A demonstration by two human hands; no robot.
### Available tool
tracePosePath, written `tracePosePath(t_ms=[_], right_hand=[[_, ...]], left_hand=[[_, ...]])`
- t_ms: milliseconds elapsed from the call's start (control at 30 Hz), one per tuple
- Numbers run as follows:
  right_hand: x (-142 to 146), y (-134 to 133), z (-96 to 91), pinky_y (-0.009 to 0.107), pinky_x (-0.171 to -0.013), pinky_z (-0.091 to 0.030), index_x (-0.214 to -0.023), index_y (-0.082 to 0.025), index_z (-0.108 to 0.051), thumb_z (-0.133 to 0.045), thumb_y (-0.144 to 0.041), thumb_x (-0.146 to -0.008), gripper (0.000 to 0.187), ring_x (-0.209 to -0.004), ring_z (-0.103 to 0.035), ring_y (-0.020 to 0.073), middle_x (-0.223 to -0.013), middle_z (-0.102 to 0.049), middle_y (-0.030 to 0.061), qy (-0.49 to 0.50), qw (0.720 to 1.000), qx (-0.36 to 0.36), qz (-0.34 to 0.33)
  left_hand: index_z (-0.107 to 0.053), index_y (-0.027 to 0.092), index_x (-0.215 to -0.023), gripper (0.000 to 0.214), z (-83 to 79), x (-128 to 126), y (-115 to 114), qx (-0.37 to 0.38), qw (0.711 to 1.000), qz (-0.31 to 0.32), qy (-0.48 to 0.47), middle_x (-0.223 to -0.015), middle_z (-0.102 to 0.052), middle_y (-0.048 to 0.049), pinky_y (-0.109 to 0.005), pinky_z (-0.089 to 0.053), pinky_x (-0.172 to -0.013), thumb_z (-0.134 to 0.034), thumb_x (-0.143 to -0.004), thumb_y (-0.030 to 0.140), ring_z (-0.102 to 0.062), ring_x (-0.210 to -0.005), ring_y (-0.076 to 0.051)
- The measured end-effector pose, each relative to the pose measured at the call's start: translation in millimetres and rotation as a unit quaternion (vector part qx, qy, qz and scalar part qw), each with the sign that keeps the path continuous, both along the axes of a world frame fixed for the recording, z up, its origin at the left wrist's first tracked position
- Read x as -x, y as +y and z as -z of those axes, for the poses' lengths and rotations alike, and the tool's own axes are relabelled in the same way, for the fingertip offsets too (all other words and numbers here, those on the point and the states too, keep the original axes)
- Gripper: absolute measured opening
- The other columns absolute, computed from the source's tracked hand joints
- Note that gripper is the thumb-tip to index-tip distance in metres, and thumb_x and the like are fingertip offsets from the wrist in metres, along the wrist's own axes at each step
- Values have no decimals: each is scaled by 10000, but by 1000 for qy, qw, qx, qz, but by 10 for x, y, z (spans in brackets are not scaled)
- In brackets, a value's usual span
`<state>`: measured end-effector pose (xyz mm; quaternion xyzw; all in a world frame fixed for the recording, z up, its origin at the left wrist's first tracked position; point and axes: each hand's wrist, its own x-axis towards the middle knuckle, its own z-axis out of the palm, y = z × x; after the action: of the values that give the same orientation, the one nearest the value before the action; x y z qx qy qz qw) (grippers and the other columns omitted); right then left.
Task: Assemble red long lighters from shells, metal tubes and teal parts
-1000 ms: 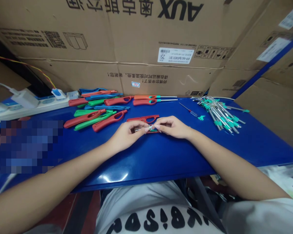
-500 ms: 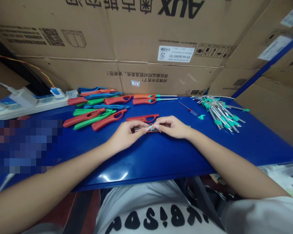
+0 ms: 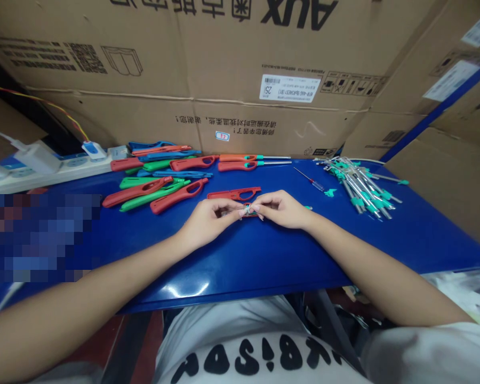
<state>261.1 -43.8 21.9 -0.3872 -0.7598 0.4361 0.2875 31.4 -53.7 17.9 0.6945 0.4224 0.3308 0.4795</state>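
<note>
At mid-table my left hand [image 3: 210, 221] and my right hand [image 3: 282, 209] meet fingertip to fingertip over a partly assembled lighter [image 3: 251, 213] with a red shell and small teal and metallic parts. Both hands are closed in a pinch on small pieces of it. My fingers cover most of these pieces, so their exact shape is hidden. Just behind my fingertips a red lighter shell half [image 3: 234, 193] lies flat. To the right of my right hand, a thin teal-tipped end [image 3: 307, 207] shows past the wrist.
Red, green and blue lighter shells [image 3: 156, 192] are piled at the left. Two lighters with metal tubes [image 3: 238, 166] lie behind. A screwdriver [image 3: 314, 184] and a heap of metal tubes with teal triggers [image 3: 364, 186] lie right. A power strip [image 3: 60, 168] and cardboard wall [image 3: 152, 114] border the table.
Both hands stay in nearly the same place, with only slight finger movement at the small parts. Nothing else on the table has visibly moved.
</note>
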Motion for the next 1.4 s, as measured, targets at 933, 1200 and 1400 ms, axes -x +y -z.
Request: tracePosePath(t_ms=[933,1200,1400], right_hand=[[33,34,-49,222,-497,-324,-843,-137,-697,-766,-521,-783,394,-522,-440,61,-674,-626,-19,85,989,114,29],[45,26,-1,288,-739,-504,-812,-143,-730,-804,-474,-759,342,-754,-650,141,-837,-742,48,121,988,89,25],[59,28,71,305,-756,-512,-802,-145,-724,-792,-487,-763,351,-765,-657,151,-849,-743,55,122,989,71,40]], left_hand=[[-794,158,-1003,394,-29,-7,18,22,1000,-13,-14,-958,-804,-69,-299,-558,-789,-775,-781,483,-736,-863,-225],[-804,172,-988,373,-7,-27,-4,21,999,-24,-23,-960,-804,-68,-292,-546,-760,-777,-778,479,-732,-845,-220],[-813,168,-944,345,-4,-42,-22,3,999,-38,-26,-903,-804,-69,-273,-524,-702,-785,-771,465,-712,-780,-200]])
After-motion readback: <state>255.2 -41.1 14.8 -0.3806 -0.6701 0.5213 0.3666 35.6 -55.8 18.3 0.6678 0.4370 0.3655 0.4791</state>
